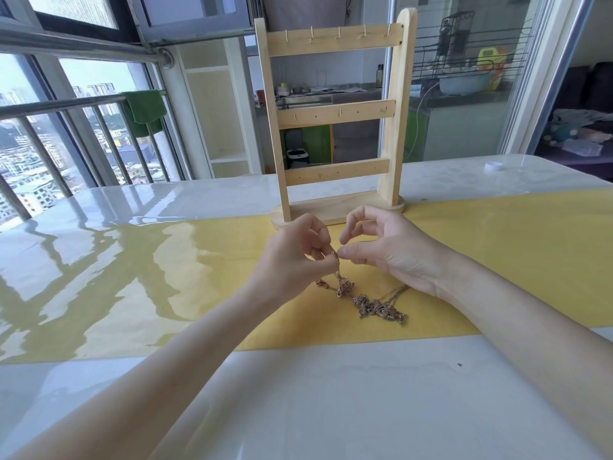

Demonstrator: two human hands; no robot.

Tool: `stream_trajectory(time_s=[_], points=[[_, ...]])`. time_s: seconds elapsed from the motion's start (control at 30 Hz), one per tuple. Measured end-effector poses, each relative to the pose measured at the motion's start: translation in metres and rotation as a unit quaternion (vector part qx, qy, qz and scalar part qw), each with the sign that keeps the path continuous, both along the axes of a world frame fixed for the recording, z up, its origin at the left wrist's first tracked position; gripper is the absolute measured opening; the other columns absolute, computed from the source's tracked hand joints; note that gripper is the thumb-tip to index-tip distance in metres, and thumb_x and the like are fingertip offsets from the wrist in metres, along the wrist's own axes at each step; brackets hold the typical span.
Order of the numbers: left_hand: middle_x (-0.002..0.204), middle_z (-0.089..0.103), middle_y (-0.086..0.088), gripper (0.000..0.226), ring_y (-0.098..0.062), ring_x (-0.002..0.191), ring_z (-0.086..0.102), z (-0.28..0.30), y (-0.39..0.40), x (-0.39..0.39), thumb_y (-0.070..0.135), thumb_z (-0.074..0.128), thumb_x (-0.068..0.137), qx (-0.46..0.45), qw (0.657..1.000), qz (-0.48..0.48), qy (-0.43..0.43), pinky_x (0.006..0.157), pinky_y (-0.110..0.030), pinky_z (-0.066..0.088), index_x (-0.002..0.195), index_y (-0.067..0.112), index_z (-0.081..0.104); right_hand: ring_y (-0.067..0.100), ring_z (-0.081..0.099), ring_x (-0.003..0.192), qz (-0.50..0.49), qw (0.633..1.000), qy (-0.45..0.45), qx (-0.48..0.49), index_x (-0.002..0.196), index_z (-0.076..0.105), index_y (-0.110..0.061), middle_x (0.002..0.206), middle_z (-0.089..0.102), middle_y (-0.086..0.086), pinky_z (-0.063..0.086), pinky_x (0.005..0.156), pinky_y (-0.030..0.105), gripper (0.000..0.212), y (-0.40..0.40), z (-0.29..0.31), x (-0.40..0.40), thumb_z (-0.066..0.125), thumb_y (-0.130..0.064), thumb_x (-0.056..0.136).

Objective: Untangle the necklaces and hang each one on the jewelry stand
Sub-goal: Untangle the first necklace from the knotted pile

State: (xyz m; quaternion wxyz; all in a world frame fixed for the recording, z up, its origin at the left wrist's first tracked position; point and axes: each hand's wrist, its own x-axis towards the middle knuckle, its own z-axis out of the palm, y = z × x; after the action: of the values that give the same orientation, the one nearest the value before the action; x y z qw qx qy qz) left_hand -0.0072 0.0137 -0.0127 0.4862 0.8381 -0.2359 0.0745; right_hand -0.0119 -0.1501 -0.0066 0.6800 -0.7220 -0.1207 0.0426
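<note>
My left hand pinches one end of the tangled necklaces lying on the yellow mat, lifting it for my loosely curled, empty right hand; the jewelry stand waits bare behind.

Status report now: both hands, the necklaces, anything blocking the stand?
Left hand pinches chain end; right hand at same spot, grip unclear. Necklaces tangled on yellow mat. Jewelry stand bare, nothing in the way.

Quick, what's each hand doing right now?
Left hand: pinching the raised end of the tangled gold chain necklaces.
Right hand: thumb at that same chain end; actual grip cannot be told.
</note>
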Motion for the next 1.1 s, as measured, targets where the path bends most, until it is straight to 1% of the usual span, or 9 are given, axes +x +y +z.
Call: stream_trajectory(time_s=[0.07,0.13,0.37,0.5,0.63,0.73,0.83,0.97,1.1], points=[[0.063,0.061,0.005,0.022,-0.004,0.056,0.048,0.001,0.001,0.002,-0.001,0.066,0.08,-0.069,0.995,-0.005,0.078,0.057,-0.017,0.043,0.077,0.013,0.05,0.018,0.059,0.081,-0.004,1.0,-0.011,-0.011,0.085,0.052,-0.013,0.085,0.065,0.006,0.048,0.076,0.031,0.028,-0.001,0.001,0.0,0.069,0.008,0.078],[0.065,0.06,0.002,0.021,-0.005,0.055,0.05,0.0,0.001,0.003,-0.001,0.066,0.082,-0.105,0.988,-0.006,0.11,0.056,-0.016,0.045,0.078,0.012,0.05,0.018,0.06,0.08,-0.008,1.0,-0.016,-0.019,0.085,0.051,-0.013,0.083,0.069,0.007,0.047,0.075,0.032,0.027,-0.002,0.001,0.0,0.069,0.007,0.078],[0.078,0.061,-0.006,0.025,-0.005,0.062,0.044,-0.004,-0.001,0.0,-0.004,0.066,0.077,-0.077,0.997,-0.004,0.002,0.059,-0.016,0.039,0.078,0.014,0.048,0.014,0.056,0.067,-0.006,1.0,0.022,-0.011,0.085,0.049,-0.011,0.077,0.065,0.009,0.047,0.062,0.021,0.028,-0.002,0.0,0.0,0.068,0.008,0.078],[0.074,0.056,-0.001,0.024,-0.006,0.062,0.044,-0.003,-0.002,-0.003,-0.007,0.06,0.08,-0.072,0.997,-0.029,0.001,0.059,-0.016,0.039,0.078,0.013,0.049,0.014,0.056,0.065,0.039,0.997,0.07,0.019,0.093,0.048,-0.009,0.077,0.062,0.01,0.046,0.063,0.022,0.027,-0.002,0.002,-0.001,0.064,0.009,0.081],[0.07,0.057,0.0,0.02,-0.011,0.062,0.05,-0.002,-0.002,-0.002,-0.004,0.056,0.088,-0.121,0.982,-0.032,0.139,0.063,-0.02,0.044,0.08,0.013,0.05,0.014,0.056,0.069,0.05,0.997,0.029,-0.059,0.094,0.049,-0.01,0.075,0.064,0.002,0.046,0.063,0.019,0.027,-0.004,0.006,-0.003,0.066,0.006,0.081],[0.067,0.056,-0.002,0.018,-0.014,0.06,0.047,-0.001,-0.001,0.001,-0.003,0.058,0.088,-0.224,0.937,-0.045,0.265,0.06,-0.02,0.047,0.084,0.012,0.05,0.012,0.054,0.07,0.042,0.993,-0.015,-0.107,0.091,0.049,-0.013,0.074,0.063,-0.001,0.044,0.064,0.019,0.027,-0.003,0.009,-0.003,0.068,0.004,0.08],[0.063,0.049,-0.001,0.015,-0.011,0.055,0.043,0.003,-0.003,0.0,-0.002,0.057,0.089,-0.292,0.898,-0.057,0.323,0.053,-0.017,0.046,0.081,0.009,0.051,0.014,0.049,0.07,0.033,0.993,-0.031,-0.11,0.09,0.049,-0.014,0.071,0.058,-0.001,0.042,0.064,0.021,0.025,-0.001,0.01,-0.003,0.065,0.004,0.081],[0.069,0.053,-0.002,0.015,-0.011,0.052,0.044,-0.001,-0.005,-0.003,0.0,0.057,0.09,-0.206,0.935,-0.05,0.284,0.058,-0.02,0.045,0.081,0.01,0.05,0.014,0.041,0.063,0.018,1.0,0.005,-0.006,0.088,0.046,-0.012,0.065,0.049,0.001,0.035,0.058,0.022,0.027,0.002,0.006,-0.003,0.055,0.013,0.082],[0.059,0.054,0.008,0.018,-0.004,0.048,0.048,-0.004,-0.01,-0.005,-0.001,0.055,0.087,-0.057,0.988,-0.02,0.144,0.059,-0.019,0.044,0.079,0.014,0.048,0.012,0.037,0.058,0.001,1.0,-0.008,0.004,0.084,0.043,-0.013,0.066,0.046,0.003,0.034,0.055,0.02,0.029,0.007,0.003,-0.003,0.052,0.015,0.082]])
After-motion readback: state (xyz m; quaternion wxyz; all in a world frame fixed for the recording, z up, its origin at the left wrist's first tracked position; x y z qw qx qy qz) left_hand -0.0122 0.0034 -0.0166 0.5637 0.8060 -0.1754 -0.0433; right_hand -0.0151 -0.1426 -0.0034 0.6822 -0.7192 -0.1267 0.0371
